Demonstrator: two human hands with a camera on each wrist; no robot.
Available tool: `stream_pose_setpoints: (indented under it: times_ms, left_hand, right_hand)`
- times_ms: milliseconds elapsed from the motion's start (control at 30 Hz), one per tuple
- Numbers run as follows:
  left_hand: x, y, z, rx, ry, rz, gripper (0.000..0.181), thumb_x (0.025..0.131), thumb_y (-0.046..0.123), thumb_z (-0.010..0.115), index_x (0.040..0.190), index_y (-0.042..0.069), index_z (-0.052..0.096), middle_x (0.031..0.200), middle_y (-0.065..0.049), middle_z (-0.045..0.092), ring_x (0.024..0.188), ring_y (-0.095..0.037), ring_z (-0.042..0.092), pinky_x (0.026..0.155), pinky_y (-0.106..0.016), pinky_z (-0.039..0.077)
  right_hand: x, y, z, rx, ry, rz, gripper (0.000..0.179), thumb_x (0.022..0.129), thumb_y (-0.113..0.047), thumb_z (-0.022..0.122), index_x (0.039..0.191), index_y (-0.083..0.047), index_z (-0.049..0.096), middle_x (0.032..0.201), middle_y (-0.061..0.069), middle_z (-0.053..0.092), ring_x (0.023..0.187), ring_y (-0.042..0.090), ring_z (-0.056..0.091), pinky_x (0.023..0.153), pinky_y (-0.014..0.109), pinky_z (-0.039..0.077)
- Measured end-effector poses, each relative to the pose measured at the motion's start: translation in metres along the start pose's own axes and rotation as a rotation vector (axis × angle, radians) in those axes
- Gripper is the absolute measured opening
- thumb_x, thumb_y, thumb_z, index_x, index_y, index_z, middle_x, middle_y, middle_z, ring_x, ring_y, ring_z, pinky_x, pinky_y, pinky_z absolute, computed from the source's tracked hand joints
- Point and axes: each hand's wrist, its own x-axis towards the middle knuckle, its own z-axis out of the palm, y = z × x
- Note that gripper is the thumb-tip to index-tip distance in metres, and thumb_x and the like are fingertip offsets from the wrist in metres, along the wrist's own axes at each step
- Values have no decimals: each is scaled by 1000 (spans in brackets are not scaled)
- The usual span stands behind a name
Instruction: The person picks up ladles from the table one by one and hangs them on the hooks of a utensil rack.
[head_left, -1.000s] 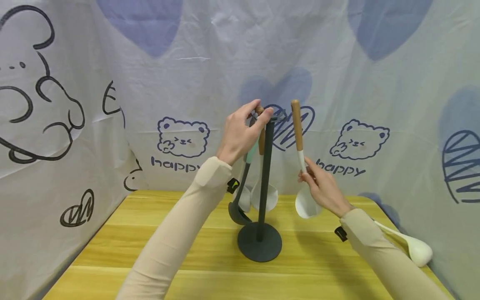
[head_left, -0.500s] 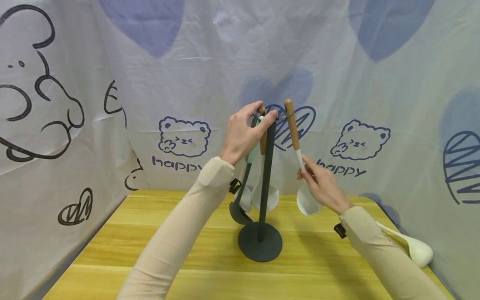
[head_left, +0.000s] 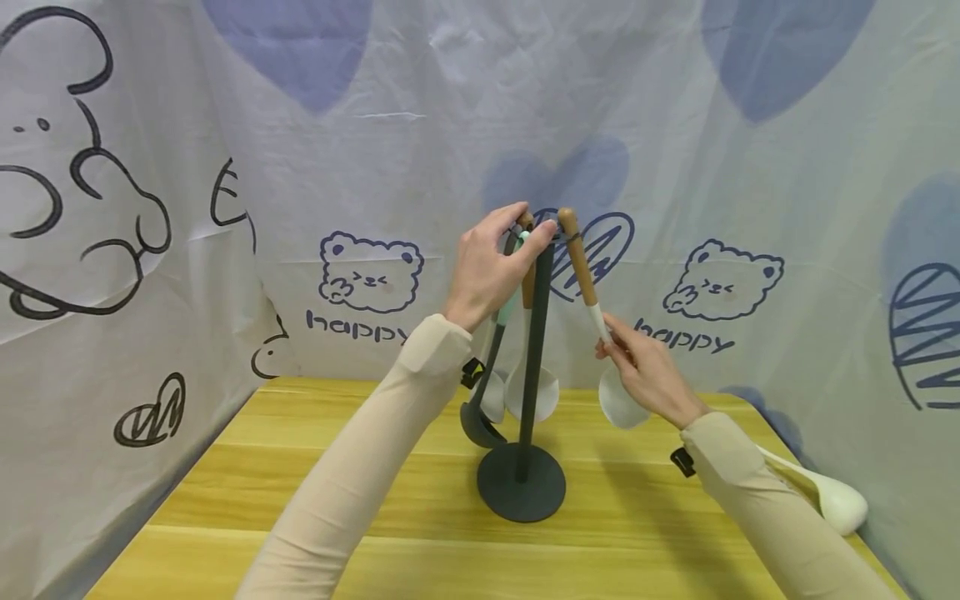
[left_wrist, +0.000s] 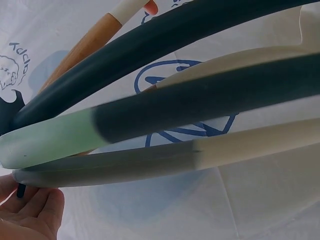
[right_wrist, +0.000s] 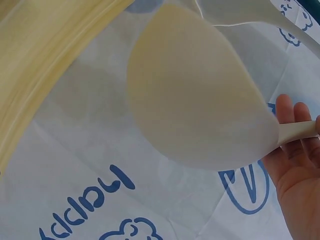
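My left hand (head_left: pixel 487 267) grips the top of the dark utensil stand (head_left: pixel 535 350), thumb and fingers around its hooks. Below it hang a black ladle (head_left: pixel 477 421) with a green handle, a white wooden-handled utensil (head_left: pixel 542 393) and a white utensil with a grey handle (left_wrist: pixel 125 166). My right hand (head_left: pixel 654 371) pinches the lower shaft of a white spoon (head_left: pixel 581 262) with a wooden handle. Its handle leans left, and its top end overlaps a hook at the stand's right side. The spoon's broad rounded head (right_wrist: pixel 200 95) hangs below the right fingers.
A cream ladle (head_left: pixel 842 504) lies at the table's right edge, partly behind the right forearm. The stand's round base (head_left: pixel 521 492) rests on the wooden table (head_left: pixel 337 475). A printed cloth (head_left: pixel 450 108) hangs close behind and at both sides.
The right hand has tilted the wooden-handled spoon, its handle top moving left to the stand's hook and its head swinging slightly right. The left hand stays at the stand's top.
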Motion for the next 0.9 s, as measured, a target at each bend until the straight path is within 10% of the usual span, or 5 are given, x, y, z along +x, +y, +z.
stream_pose_setpoints:
  times_ms: [900]
  left_hand:
    - [-1,0,1,-5,4,10,55,95,42,60,139,9,55,133,-5,61,123,-18,56,104,-33,46]
  right_hand:
    - [-2,4,13,60,-7,-65,50,101,-2,49,149,-10,41,100,15,71,93,30,70,87,49,56]
